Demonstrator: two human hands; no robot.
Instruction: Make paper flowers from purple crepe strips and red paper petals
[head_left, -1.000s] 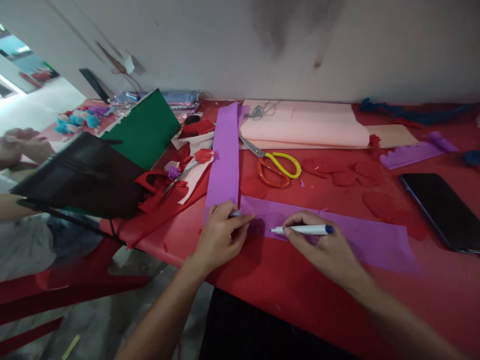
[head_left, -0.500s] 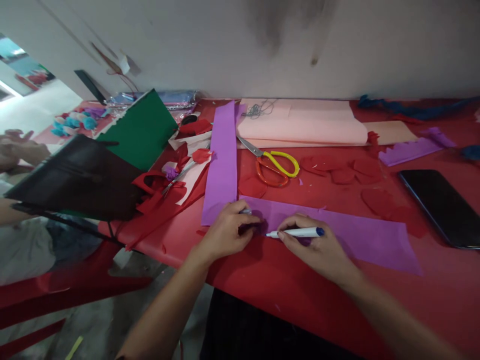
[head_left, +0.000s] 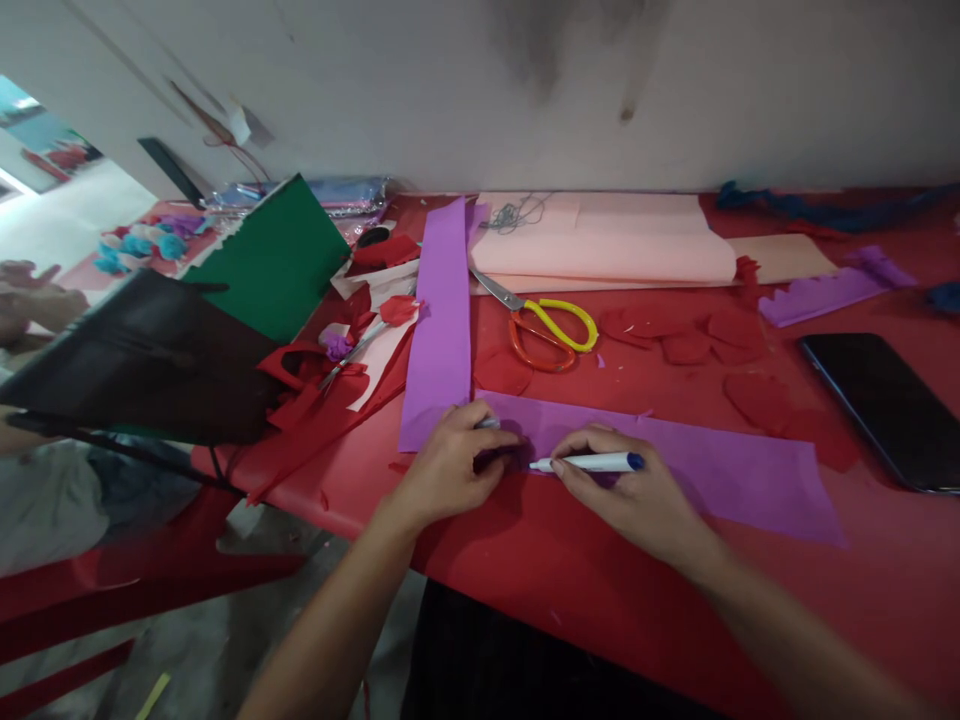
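Note:
A long purple paper strip (head_left: 727, 475) lies crosswise on the red table, and both hands are over its left part. My right hand (head_left: 622, 480) pinches a white marker (head_left: 600, 462) with a blue rear end, its tip at the strip's near edge. Curled fingers of my left hand (head_left: 457, 460) rest on the strip's left end, close to the marker tip. A small pale object (head_left: 487, 423) shows between those fingers, mostly hidden. Beyond the hands, a second purple strip (head_left: 439, 320) runs lengthwise away from me. Scissors (head_left: 551, 325) with yellow and orange handles lie beyond the crosswise strip.
Folded pink paper (head_left: 615, 240) is by the wall. Red petal-shaped cutouts (head_left: 686, 345) lie near a black phone (head_left: 885, 405) on the right. At left are red scraps (head_left: 307, 440), a green board (head_left: 277, 260) and a dark panel (head_left: 157, 350). Another person's hand (head_left: 34, 300) is at far left.
The marker tip has shifted very slightly left along the strip's edge. The view has moved a little; both hands keep nearly the same pose.

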